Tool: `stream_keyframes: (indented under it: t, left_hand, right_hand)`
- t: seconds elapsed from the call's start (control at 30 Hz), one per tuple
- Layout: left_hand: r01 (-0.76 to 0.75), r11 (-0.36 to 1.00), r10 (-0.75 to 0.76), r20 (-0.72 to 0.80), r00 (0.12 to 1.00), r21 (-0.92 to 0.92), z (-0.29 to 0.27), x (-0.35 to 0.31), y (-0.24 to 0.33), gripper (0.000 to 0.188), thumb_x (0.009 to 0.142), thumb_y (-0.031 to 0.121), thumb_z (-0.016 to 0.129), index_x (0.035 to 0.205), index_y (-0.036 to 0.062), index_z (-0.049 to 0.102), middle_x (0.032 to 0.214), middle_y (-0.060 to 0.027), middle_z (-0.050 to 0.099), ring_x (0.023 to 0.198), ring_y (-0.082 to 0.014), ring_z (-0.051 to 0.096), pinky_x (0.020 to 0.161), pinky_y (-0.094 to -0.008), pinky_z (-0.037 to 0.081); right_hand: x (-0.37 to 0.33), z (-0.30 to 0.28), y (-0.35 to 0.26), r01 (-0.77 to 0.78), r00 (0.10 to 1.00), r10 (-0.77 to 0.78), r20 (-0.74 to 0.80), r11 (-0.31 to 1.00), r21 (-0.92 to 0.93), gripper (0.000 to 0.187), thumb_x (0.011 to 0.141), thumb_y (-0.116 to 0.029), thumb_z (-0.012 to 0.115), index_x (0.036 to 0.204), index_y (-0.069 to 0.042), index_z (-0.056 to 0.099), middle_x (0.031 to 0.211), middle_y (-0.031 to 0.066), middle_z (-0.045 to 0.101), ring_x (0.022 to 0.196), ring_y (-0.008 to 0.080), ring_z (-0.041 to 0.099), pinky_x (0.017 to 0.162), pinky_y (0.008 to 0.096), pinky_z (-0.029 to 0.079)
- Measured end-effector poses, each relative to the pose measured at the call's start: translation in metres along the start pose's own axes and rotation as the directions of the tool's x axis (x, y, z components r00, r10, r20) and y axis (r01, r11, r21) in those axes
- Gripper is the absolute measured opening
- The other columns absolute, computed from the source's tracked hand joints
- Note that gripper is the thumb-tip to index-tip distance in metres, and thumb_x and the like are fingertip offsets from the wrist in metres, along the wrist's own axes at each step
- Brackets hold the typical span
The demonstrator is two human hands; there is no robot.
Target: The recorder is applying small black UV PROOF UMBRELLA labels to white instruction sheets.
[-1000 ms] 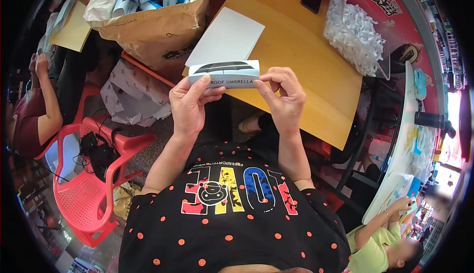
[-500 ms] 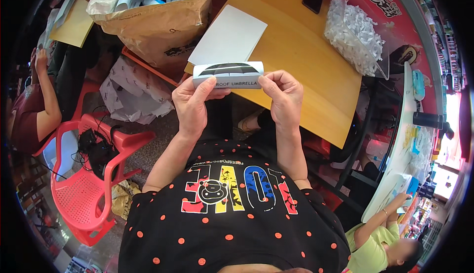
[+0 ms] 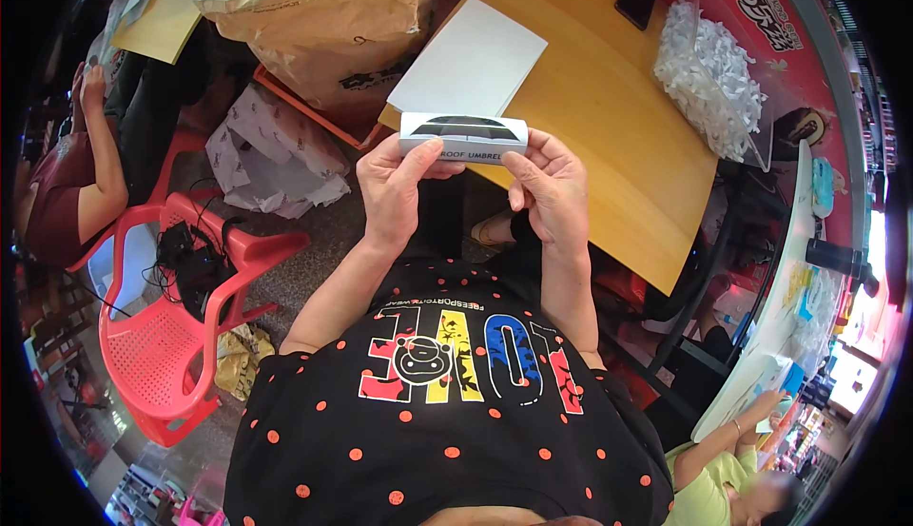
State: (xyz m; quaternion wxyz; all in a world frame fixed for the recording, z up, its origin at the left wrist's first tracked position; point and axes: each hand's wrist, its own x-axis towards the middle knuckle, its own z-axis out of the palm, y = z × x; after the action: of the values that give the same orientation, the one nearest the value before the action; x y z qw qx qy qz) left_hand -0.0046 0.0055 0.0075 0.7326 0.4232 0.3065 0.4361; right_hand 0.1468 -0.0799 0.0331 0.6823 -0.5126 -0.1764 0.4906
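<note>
Between my hands is a white paper sleeve [image 3: 464,128] with a dark umbrella picture and a grey-blue printed band, curved over into a flattened roll. My left hand [image 3: 393,191] pinches its left end, thumb on the front and fingers behind. At the other end my right hand [image 3: 553,188] is closed on it, thumb pressed to the lower right corner. Just beyond the sleeve, a white paper stack [image 3: 473,55] lies on the corner of the yellow wooden table [image 3: 609,160].
A brown paper bag [image 3: 328,46] full of blue-and-white sleeves stands left of the table. A clear bin [image 3: 711,79] of white paper pieces and a phone [image 3: 634,1] lie at the far right. A red chair [image 3: 157,340] stands left. People sit on both sides.
The view has shifted a little, so the surroundings sit farther right. My right thumb has slid from the sleeve's right end onto its front lower corner. Both hands keep their hold.
</note>
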Motion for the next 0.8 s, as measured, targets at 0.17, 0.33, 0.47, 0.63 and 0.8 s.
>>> stream_keyframes:
  t: [0.17,0.33,0.47,0.63,0.8]
  left_hand:
    - [-0.019,1.000,0.018,0.049,0.999,0.020,0.004,-0.005,-0.007,0.017,0.089,0.006,0.059,0.097,-0.0079,0.064,0.086,-0.0159,0.069,0.071,-0.0191,0.069,0.065,-0.0273,0.057]
    - [0.051,0.998,-0.054,0.094,0.994,0.037,0.002,-0.005,-0.005,0.020,0.091,0.009,0.057,0.100,-0.0084,0.064,0.087,-0.0158,0.069,0.073,-0.0206,0.069,0.067,-0.0283,0.057]
    - [0.242,0.967,-0.218,0.228,0.949,-0.084,-0.007,0.000,-0.002,0.032,0.097,0.018,0.048,0.108,-0.0090,0.060,0.095,-0.0180,0.067,0.078,-0.0259,0.070,0.067,-0.0309,0.058]
    - [0.379,0.913,-0.307,0.357,0.882,-0.150,-0.020,0.005,-0.004,0.043,0.100,0.026,0.037,0.119,-0.0092,0.051,0.108,-0.0240,0.062,0.085,-0.0331,0.068,0.069,-0.0356,0.059]
    - [0.426,0.875,-0.354,0.298,0.887,-0.229,-0.017,0.006,0.005,0.042,0.099,0.028,0.043,0.117,-0.0089,0.053,0.105,-0.0200,0.064,0.080,-0.0287,0.069,0.062,-0.0302,0.058]
  right_hand:
    - [0.003,0.003,0.015,0.068,0.997,-0.067,-0.033,0.997,0.029,0.020,0.080,0.003,0.068,0.097,0.004,0.057,0.084,0.0112,0.066,0.045,0.0041,0.049,0.037,0.0160,0.036]
    - [0.002,0.001,0.014,0.074,0.995,-0.076,-0.067,0.997,-0.028,0.017,0.081,0.002,0.067,0.095,0.004,0.057,0.081,0.0106,0.065,0.043,0.0029,0.046,0.037,0.0170,0.032]
    - [0.005,-0.014,0.014,0.104,0.994,-0.103,-0.043,0.994,0.028,0.012,0.085,-0.002,0.064,0.094,0.004,0.058,0.078,0.0083,0.065,0.042,0.0034,0.044,0.037,0.0182,0.031]
    - [0.005,-0.022,0.014,0.108,0.994,-0.107,-0.022,0.989,0.104,0.017,0.094,-0.011,0.056,0.093,0.006,0.060,0.077,0.0087,0.064,0.038,0.0070,0.045,0.037,0.0194,0.034]
    - [0.002,-0.023,0.014,0.121,0.993,-0.120,-0.020,0.989,0.080,0.022,0.096,-0.015,0.053,0.095,0.006,0.061,0.078,0.0087,0.064,0.038,0.0090,0.047,0.037,0.0202,0.036]
